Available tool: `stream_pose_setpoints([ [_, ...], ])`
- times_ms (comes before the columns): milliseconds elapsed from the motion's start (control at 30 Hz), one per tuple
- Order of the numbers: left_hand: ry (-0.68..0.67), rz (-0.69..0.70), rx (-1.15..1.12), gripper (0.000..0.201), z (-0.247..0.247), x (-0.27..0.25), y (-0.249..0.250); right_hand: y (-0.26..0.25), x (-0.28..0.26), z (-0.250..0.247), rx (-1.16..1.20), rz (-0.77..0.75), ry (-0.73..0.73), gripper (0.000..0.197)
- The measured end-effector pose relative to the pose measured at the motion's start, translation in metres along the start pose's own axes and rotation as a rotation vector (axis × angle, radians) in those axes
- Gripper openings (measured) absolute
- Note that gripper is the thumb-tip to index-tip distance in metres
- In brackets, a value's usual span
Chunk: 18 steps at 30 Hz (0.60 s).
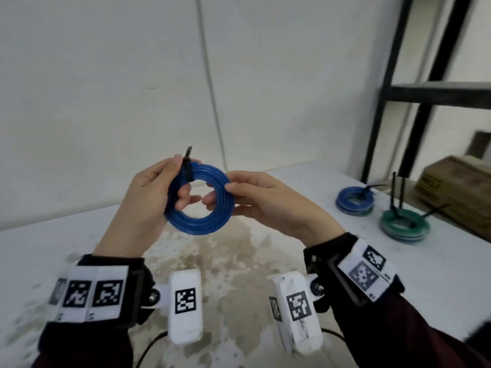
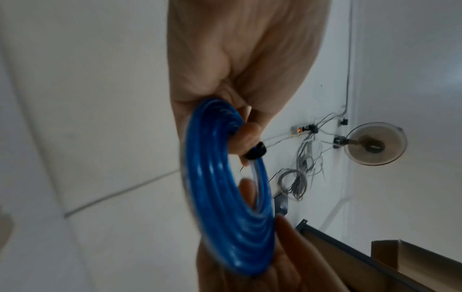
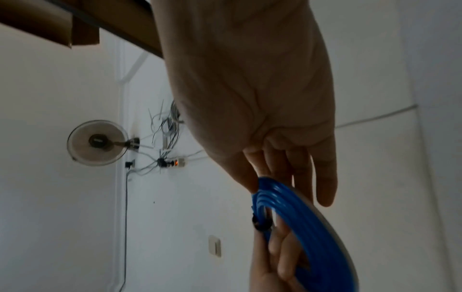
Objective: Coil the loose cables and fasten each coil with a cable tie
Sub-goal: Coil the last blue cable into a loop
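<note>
A plain storeroom or workshop corner: bare white walls (image 1: 106,75), a stained white worktable (image 1: 218,261) and a black metal shelving frame (image 1: 414,94). Brown cardboard boxes (image 1: 457,192) sit by the shelving. Loose grey wiring (image 2: 300,177) and a round wall-mounted fan (image 2: 375,144) hang on the wall.

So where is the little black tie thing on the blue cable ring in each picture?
Head view: the thin black plastic cable tie crosses the top left of the round blue cable coil, by the left hand.
Left wrist view: middle, at the coil's inner edge.
Right wrist view: lower middle, at the coil's inner edge.
Shared landmark: the blue coil itself.
</note>
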<state>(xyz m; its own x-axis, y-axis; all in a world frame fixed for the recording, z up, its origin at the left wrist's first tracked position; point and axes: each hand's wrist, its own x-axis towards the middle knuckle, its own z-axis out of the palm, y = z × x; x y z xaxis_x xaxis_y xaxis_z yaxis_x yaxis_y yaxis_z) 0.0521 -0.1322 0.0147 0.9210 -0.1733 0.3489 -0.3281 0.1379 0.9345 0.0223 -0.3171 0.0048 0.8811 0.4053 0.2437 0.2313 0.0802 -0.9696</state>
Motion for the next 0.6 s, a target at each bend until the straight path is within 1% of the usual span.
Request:
stream_pose_setpoints([
  [67,0.044,-0.016,-0.105,0.031,0.026,0.009,-0.015,0.001,-0.013,-0.011,0.105,-0.020,0.051,0.025],
  [133,0.087,-0.051,-0.180,0.027,0.053,0.017,-0.032,0.004,-0.027,-0.022,0.169,-0.031,0.149,0.023],
  [200,0.084,-0.115,-0.206,0.025,0.079,0.023,-0.050,0.005,-0.040,-0.036,0.179,-0.031,0.283,0.020],
  [267,0.056,-0.213,-0.219,0.022,0.107,0.027,-0.071,0.007,-0.055,-0.053,0.163,-0.036,0.419,0.017],
  [300,0.054,-0.274,-0.229,0.020,0.121,0.028,-0.082,0.007,-0.062,-0.063,0.132,-0.037,0.484,0.016],
  [367,0.043,-0.402,-0.287,0.019,0.148,0.029,-0.100,0.008,-0.077,-0.086,-0.029,-0.017,0.629,0.018],
  [433,-0.001,-0.531,-0.404,0.018,0.171,0.029,-0.114,0.009,-0.090,-0.113,-0.227,0.028,0.777,0.017],
  [467,-0.019,-0.589,-0.461,0.018,0.180,0.029,-0.120,0.008,-0.097,-0.126,-0.281,0.049,0.833,0.014],
  [500,-0.027,-0.637,-0.505,0.018,0.186,0.029,-0.126,0.007,-0.104,-0.139,-0.300,0.075,0.878,0.012],
  [567,-0.021,-0.703,-0.544,0.018,0.194,0.030,-0.138,0.003,-0.122,-0.159,-0.336,0.133,0.929,0.022],
  [600,-0.017,-0.726,-0.547,0.018,0.196,0.030,-0.143,0.002,-0.132,-0.167,-0.381,0.152,0.936,0.024],
])
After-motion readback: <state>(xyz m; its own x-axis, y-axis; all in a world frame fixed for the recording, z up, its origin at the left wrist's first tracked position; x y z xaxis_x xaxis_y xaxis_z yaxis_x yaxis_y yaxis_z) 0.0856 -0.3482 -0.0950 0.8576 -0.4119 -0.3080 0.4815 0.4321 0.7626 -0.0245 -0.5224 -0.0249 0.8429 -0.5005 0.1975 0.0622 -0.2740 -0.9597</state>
